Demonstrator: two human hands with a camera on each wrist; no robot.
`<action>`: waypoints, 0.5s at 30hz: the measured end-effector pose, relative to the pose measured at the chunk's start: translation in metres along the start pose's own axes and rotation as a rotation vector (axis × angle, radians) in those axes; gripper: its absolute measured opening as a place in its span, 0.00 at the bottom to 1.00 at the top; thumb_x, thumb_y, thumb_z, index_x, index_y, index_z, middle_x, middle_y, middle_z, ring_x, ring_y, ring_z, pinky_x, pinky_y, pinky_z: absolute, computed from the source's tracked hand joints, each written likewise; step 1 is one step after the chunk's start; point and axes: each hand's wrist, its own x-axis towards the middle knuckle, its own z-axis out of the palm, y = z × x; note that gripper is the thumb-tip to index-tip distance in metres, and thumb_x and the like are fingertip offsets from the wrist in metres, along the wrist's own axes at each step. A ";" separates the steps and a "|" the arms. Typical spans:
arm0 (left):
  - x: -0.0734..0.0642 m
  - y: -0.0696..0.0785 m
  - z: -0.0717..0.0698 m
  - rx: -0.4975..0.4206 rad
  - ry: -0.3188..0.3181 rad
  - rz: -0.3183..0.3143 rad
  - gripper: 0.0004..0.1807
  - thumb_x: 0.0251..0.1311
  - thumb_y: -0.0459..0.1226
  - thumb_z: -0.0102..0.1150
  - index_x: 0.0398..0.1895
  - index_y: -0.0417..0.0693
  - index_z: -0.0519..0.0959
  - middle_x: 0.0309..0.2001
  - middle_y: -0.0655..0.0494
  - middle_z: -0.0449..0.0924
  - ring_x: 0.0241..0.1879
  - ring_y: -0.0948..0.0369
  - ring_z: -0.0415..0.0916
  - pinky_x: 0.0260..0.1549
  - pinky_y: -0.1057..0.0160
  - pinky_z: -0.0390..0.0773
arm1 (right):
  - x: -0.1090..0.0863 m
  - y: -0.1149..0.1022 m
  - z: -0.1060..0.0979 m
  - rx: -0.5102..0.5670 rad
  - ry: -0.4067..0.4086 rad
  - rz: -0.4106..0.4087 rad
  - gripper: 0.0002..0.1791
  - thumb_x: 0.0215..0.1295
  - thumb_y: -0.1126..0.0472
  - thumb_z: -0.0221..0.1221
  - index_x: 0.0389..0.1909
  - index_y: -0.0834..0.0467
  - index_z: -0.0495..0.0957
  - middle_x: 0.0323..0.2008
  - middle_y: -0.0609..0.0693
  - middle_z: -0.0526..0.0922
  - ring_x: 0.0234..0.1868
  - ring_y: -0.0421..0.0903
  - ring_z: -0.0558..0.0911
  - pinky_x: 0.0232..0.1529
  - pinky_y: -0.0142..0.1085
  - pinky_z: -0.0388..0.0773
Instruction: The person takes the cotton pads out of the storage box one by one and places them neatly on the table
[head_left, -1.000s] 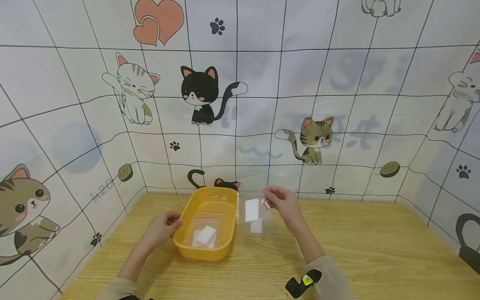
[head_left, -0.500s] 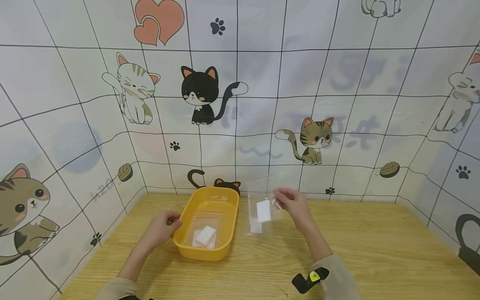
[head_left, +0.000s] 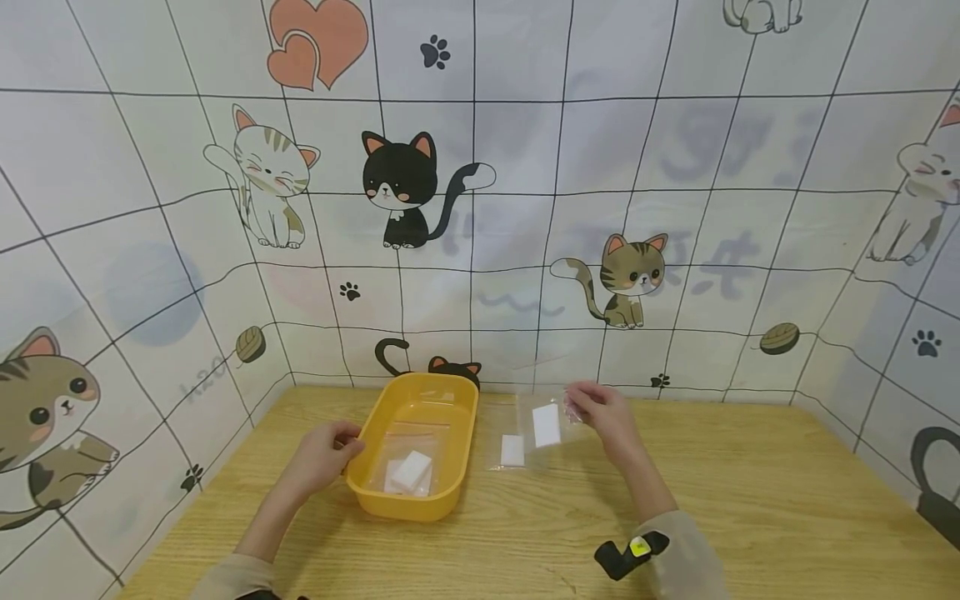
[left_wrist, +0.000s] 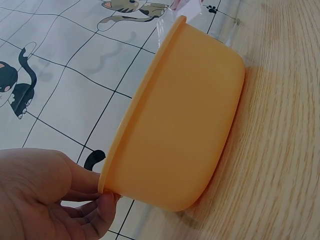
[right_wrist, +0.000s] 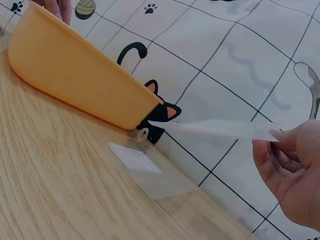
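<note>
My left hand [head_left: 324,457] grips the left rim of a yellow plastic basin [left_wrist: 175,115], thumb and fingers on either side of the edge. Inside the basin lie clear plastic bags with white blocks [head_left: 412,472] in or on them. To the right, my right hand [head_left: 606,417] pinches the edge of a clear plastic bag holding a white rectangular piece [head_left: 547,426]. In the right wrist view this held bag [right_wrist: 220,129] is seen edge-on, raised above the tabletop. Below it, another clear bag with a white piece [right_wrist: 134,158] lies flat on the table beside the basin.
The wooden table [head_left: 750,492] meets a wall cover printed with cats and grid lines [head_left: 517,167] just behind the basin. At the far right edge stands a dark looped object [head_left: 937,483], partly cut off.
My right hand has moved to the right with the held bag, from over the flat bag to beside it, uncovering it. The left hand and basin have stayed put.
</note>
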 end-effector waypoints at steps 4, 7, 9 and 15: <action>0.000 0.001 0.000 0.003 -0.002 0.001 0.11 0.66 0.27 0.58 0.48 0.27 0.80 0.36 0.49 0.80 0.34 0.57 0.77 0.29 0.61 0.82 | 0.001 0.007 -0.007 0.016 0.007 0.016 0.20 0.75 0.64 0.57 0.57 0.76 0.73 0.39 0.48 0.82 0.37 0.35 0.80 0.42 0.26 0.80; 0.000 0.002 0.000 0.003 -0.005 0.004 0.11 0.66 0.27 0.58 0.48 0.27 0.80 0.36 0.49 0.80 0.34 0.56 0.77 0.29 0.62 0.81 | 0.002 0.012 -0.011 0.035 0.001 0.022 0.21 0.75 0.64 0.57 0.58 0.77 0.72 0.37 0.48 0.82 0.35 0.35 0.81 0.40 0.26 0.81; 0.000 0.001 0.000 0.004 -0.005 0.007 0.11 0.66 0.27 0.58 0.48 0.27 0.80 0.36 0.49 0.80 0.34 0.56 0.77 0.29 0.62 0.81 | 0.002 0.014 -0.013 0.047 -0.003 0.023 0.21 0.75 0.65 0.56 0.58 0.79 0.71 0.36 0.47 0.83 0.35 0.35 0.81 0.40 0.26 0.81; -0.001 0.001 0.000 0.001 -0.006 0.007 0.11 0.67 0.27 0.58 0.49 0.27 0.79 0.36 0.49 0.80 0.34 0.56 0.77 0.29 0.62 0.81 | 0.002 0.018 -0.019 0.075 -0.002 0.044 0.21 0.75 0.68 0.55 0.58 0.82 0.69 0.34 0.47 0.83 0.33 0.35 0.82 0.39 0.27 0.82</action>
